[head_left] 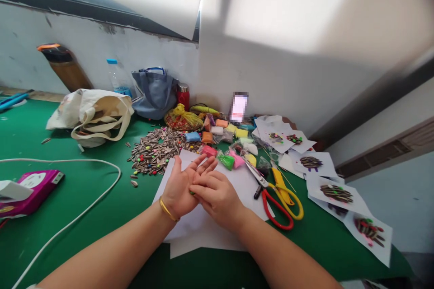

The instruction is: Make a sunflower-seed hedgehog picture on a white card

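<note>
Your forearms (118,250) cross the tabletop's (328,244) near edge. Above the paper (203,237), your left hand (183,187) is spread wide, palm up, while your right hand (219,196) pinches a small green lump (192,192) against that palm. Seeds (156,149) heap beyond the paper's left side, toward the far edge; scissors (260,177) lie on its right, collages (337,193) along the tabletop's right edge.
</note>
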Action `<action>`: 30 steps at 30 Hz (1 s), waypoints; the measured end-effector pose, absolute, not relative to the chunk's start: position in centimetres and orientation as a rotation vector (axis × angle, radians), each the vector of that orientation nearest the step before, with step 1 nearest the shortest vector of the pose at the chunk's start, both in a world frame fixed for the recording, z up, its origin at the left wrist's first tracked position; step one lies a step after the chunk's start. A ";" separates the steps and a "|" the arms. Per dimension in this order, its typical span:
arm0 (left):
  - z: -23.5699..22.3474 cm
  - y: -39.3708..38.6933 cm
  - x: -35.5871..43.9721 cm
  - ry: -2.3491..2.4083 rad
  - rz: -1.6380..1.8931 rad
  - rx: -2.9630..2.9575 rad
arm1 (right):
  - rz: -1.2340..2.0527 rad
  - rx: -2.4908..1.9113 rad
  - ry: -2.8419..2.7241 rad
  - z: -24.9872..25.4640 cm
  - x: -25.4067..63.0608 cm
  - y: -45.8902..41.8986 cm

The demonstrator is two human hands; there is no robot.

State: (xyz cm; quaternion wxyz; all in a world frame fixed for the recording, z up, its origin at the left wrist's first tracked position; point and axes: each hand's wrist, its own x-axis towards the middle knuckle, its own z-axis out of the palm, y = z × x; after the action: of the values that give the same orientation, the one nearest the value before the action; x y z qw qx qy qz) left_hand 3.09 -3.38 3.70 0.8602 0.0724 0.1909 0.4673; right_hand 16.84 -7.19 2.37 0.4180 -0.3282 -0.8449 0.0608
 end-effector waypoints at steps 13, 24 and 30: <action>3.9 -2.3 1.7 0.362 1.076 0.083 | -0.208 -0.939 -2.431 1.9 16.8 -7.6; 4.1 -2.0 1.3 0.339 1.108 0.081 | -0.198 -0.923 -2.441 1.9 16.9 -7.5; 3.6 -2.1 1.5 0.368 1.021 0.101 | -0.212 -0.900 -2.465 1.8 16.8 -7.4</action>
State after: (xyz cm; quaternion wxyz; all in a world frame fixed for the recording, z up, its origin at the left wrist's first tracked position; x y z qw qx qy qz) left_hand 1.54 -2.11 3.60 0.8551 0.0481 0.1750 0.4856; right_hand 16.83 -7.36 1.83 0.2515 -0.3308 -0.9062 -0.0781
